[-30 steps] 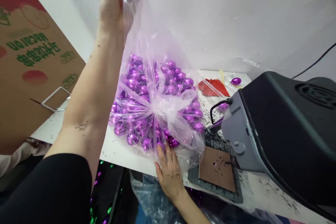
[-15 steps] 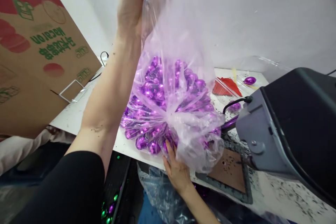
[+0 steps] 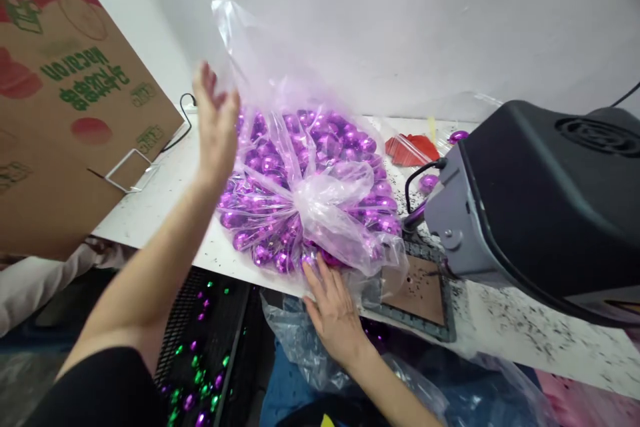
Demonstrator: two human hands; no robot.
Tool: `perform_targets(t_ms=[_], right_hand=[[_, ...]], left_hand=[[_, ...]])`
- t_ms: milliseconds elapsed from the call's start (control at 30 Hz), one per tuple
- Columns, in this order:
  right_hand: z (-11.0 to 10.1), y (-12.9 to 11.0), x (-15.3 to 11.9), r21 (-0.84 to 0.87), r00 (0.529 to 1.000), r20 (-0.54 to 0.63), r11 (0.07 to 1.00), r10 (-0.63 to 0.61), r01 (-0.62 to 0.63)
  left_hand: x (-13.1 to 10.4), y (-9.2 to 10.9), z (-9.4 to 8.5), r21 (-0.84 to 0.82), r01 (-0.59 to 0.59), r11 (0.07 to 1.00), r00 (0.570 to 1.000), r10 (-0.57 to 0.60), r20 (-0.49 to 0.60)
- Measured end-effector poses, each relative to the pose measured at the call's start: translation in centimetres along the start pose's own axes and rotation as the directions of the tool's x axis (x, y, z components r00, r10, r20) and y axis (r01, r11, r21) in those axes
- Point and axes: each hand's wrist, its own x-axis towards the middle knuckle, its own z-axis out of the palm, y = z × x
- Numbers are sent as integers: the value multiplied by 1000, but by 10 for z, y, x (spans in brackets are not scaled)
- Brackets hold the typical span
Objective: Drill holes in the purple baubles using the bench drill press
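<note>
My left hand (image 3: 217, 127) is raised at the left side of the large clear plastic bag (image 3: 327, 203), with the fingers wide apart and slightly curved; they hold nothing, but I cannot tell whether they touch the thin film. My right hand (image 3: 337, 313) rests at the near edge of this bag, its fingers extended and only narrowly apart, the tips against the plastic, not closed around it. The bag lies on the white table (image 3: 125, 220), full of shiny purple faceted balls (image 3: 263, 253), and its plastic is gathered into a whitish bunch in the middle, while one corner stands up against the wall. To the right is the bulky black and grey machine (image 3: 545, 213); to the left, the brown printed cardboard box (image 3: 85, 167) stands tilted.
</note>
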Motion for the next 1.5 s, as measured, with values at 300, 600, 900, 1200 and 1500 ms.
perform_targets(t_ms=[300, 600, 900, 1200, 1500], right_hand=[[-44, 29, -12, -59, 907, -401, 985, 127, -164], [21, 73, 58, 169, 848, -231, 878, 478, -448], [66, 85, 116, 290, 715, -297, 774, 632, -564], [57, 68, 86, 358, 779, -228, 794, 584, -491], [20, 43, 31, 457, 862, -77, 786, 500, -416]], left_hand=[[-294, -1, 28, 521, 51, 852, 806, -343, 483], [-282, -37, 45, 610, 89, 787, 912, -310, 267], [-248, -77, 58, 616, 48, 787, 952, -224, 211], [-256, -42, 49, 418, 60, 906, 988, -114, 105], [-259, 1, 80, 229, -325, 918, 862, 187, 471]])
